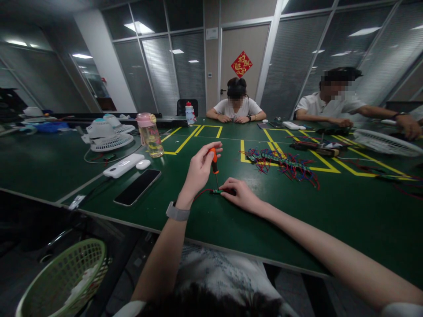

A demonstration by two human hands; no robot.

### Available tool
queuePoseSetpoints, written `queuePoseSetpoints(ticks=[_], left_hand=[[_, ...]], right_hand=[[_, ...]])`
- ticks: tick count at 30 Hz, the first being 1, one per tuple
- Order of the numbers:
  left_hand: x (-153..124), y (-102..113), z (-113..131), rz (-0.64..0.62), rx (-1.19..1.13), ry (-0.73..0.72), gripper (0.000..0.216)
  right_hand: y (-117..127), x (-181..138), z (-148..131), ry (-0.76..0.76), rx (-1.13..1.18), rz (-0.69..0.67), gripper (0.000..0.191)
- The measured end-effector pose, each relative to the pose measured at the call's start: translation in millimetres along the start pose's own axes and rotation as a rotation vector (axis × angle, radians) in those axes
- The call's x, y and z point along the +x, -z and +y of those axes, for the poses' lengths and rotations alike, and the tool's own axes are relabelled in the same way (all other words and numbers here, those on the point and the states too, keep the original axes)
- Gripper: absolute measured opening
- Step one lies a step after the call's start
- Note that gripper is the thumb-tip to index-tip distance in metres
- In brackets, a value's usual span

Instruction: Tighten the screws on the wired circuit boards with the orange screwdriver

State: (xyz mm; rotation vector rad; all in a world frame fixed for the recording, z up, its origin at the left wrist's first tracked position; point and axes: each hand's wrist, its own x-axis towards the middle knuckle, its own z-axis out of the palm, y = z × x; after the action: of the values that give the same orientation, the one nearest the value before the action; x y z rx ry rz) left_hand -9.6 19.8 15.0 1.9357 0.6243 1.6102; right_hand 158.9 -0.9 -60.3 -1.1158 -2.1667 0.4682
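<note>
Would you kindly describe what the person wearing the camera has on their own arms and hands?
Both forearms are bare; neither the left hand nor the right hand wears a glove. A grey wristband, like a watch strap, circles the left wrist. White sleeve edges show at both upper arms.

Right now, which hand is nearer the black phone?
Left. The left hand, gripping the orange screwdriver, is just right of the black phone; the right hand is farther right, holding down the small board.
</note>
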Motion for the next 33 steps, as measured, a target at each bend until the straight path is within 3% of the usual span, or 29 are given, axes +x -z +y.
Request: queuePoseSetpoints(ticks=[2,7,12,17,19,22,25,29,33], left_hand=[[-0.1,-0.8,1.5,-0.009,-0.045,0.022,0.024],[-0.8,-1.9,2.1,0.126,0.170,-0.067,0.015],[-1.1,-5.4,3.6,-0.041,-0.157,0.050,0.029],[-1.4,-4.7,5.8,0.040,-0.002,0.003,0.021],[-1.0,-2.3,7.3,-0.053,-0.008,0.008,0.027],[-0.9,0.1,7.8,-0.225,-0.195,0.081,0.035],[-1.5,-0.2,5.3,-0.147,-0.247,0.123,0.034],[-1.4,-1.6,3.1,0.022,-0.003,0.033,0.022],[-0.6,-3.0,5.4,-0.066,-0.114,0.064,0.027]], right_hand=[[0.8,-0.4,0.1,0.014,-0.001,-0.001,0.017],[0.0,-0.3,1.4,-0.008,0.026,0.018,0.015],[-1.0,-0.9,2.3,-0.002,0.023,0.014,0.015],[-0.2,-1.8,1.9,0.020,0.025,0.013,0.014],[0.1,-2.0,1.3,0.028,0.012,0.010,0.014],[-0.1,-3.2,0.1,0.052,-0.029,0.018,0.014],[-1.2,-5.3,-1.2,0.083,-0.090,0.032,0.015],[-2.5,-7.0,-1.5,0.122,-0.145,0.033,0.016],[-3.1,-6.9,0.1,0.131,-0.140,0.028,0.016]])
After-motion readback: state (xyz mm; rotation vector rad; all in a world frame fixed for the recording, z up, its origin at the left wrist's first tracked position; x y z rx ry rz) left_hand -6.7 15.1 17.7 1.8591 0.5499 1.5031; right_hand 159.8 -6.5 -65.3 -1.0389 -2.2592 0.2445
